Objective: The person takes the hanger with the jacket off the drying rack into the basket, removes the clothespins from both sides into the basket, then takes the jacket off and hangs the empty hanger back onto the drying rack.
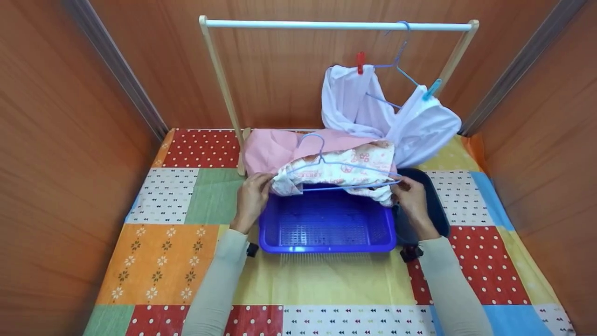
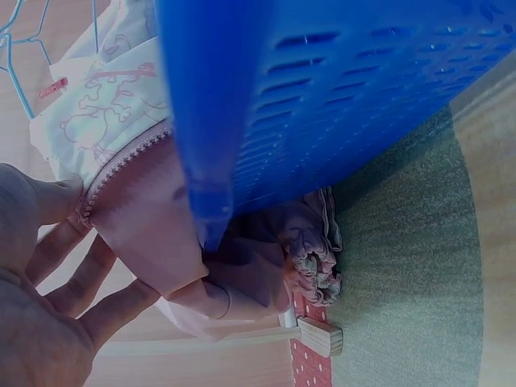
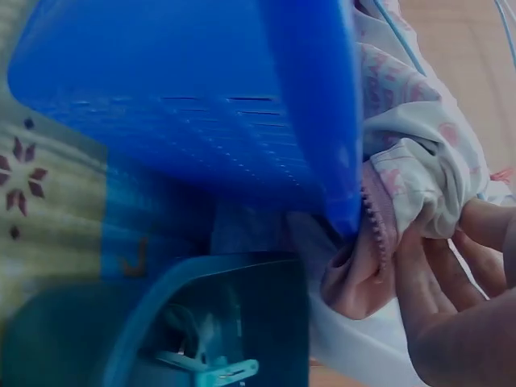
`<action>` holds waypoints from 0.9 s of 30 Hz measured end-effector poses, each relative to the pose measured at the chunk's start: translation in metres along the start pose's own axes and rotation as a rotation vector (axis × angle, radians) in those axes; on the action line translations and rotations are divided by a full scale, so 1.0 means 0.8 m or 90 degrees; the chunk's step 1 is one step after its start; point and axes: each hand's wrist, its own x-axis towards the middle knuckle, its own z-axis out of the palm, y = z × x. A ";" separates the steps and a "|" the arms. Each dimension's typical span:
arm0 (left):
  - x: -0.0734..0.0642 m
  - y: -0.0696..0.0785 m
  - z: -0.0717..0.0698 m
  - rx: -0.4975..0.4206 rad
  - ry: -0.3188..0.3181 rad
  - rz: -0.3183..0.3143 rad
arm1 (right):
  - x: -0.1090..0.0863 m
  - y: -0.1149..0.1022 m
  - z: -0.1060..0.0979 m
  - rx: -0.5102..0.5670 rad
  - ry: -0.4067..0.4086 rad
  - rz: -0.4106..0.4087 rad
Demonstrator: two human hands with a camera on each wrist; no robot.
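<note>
A pink zip jacket (image 1: 270, 151) lies spread over the far side of a blue basket (image 1: 326, 249), its printed white lining (image 1: 347, 163) facing up. On that lining rests a blue wire hanger (image 1: 322, 161). My left hand (image 1: 252, 198) pinches the jacket's left edge by the zip (image 2: 121, 165), between thumb and fingers. At the other side my right hand (image 1: 413, 198) pinches the gathered right edge, close to the hanger's right end. In the right wrist view, lining and zip bunch up at the fingers (image 3: 439, 278).
Behind stands a rack with a white rail (image 1: 303, 24). From it hangs a white garment (image 1: 354, 102) on a blue hanger, with a red clothespin (image 1: 360, 63) and a teal one (image 1: 432, 89). Right of the basket, a dark bin (image 1: 431, 205) holds clothespins (image 3: 226, 372). Wooden panels surround the patchwork cloth.
</note>
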 end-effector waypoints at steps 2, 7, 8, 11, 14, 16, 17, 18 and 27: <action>0.000 0.000 0.001 0.001 -0.003 -0.004 | 0.000 -0.003 -0.001 -0.035 0.003 -0.015; -0.001 -0.001 0.001 0.006 -0.005 -0.009 | -0.006 -0.023 -0.016 -0.092 -0.029 -0.032; -0.001 -0.001 0.001 0.007 -0.005 -0.010 | -0.009 -0.029 -0.020 -0.091 -0.044 -0.032; 0.000 0.000 0.000 0.012 -0.013 -0.013 | -0.019 -0.047 -0.033 -0.094 -0.069 -0.032; 0.000 0.000 -0.001 0.016 -0.019 -0.015 | -0.028 -0.059 -0.045 -0.098 -0.063 -0.028; 0.001 0.000 -0.002 0.018 -0.018 -0.013 | -0.032 -0.064 -0.051 -0.107 -0.047 -0.040; 0.001 0.000 -0.002 0.018 -0.017 -0.012 | -0.033 -0.067 -0.053 -0.106 -0.037 -0.048; 0.001 0.001 -0.003 0.018 -0.016 -0.011 | -0.035 -0.069 -0.055 -0.110 -0.026 -0.057; 0.001 0.001 -0.003 0.015 -0.019 -0.017 | -0.029 -0.070 -0.053 -0.165 0.040 -0.144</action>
